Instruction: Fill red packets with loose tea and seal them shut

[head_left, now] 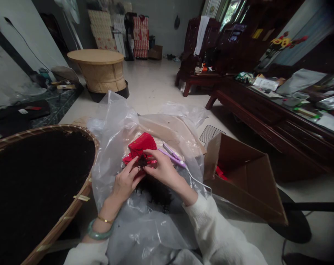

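Plastic sheeting (145, 232) | dark clump (142, 161) pinched by left hand (125, 181) and right hand (163, 167) beside red packets (142, 142) | clump being worked, apparently; light pressure called for

No legible text, numbers or brand anywhere in frame. Marked surfaces, all unreadable: red packets (142, 142), centre, small light flecks, blurred; patterned cartons (100, 29), upper left, print too small; red-and-white cartons (141, 36), top, left of middle, same; yellow slip (256, 34), upper right, blurred; white paper (265, 83), on tabletop at right, any print lost; white patch (22, 111), on dark flat item (37, 107) at left edge, possibly a label, too small.
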`<action>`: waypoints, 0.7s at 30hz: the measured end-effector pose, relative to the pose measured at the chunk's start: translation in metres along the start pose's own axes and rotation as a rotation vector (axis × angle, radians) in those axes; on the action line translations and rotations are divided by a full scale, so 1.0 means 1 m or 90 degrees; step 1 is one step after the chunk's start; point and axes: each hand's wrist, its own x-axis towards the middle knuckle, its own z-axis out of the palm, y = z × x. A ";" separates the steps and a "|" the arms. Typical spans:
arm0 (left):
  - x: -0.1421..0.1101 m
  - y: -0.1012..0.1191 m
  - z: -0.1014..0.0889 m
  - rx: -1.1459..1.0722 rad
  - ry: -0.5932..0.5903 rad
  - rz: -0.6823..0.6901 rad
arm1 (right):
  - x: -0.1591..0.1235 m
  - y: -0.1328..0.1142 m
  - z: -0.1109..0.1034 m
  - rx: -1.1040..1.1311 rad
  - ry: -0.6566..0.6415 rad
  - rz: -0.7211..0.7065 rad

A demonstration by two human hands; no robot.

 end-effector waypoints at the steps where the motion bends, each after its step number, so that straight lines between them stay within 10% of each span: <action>1: 0.000 0.000 -0.001 0.006 -0.001 -0.006 | -0.001 0.001 0.000 -0.012 -0.007 -0.005; 11: -0.002 -0.004 -0.011 0.039 -0.024 -0.024 | 0.004 -0.005 0.002 -0.396 -0.214 -0.037; 21: -0.006 -0.006 -0.005 -0.014 -0.018 -0.059 | 0.005 -0.006 0.015 -0.285 -0.156 0.011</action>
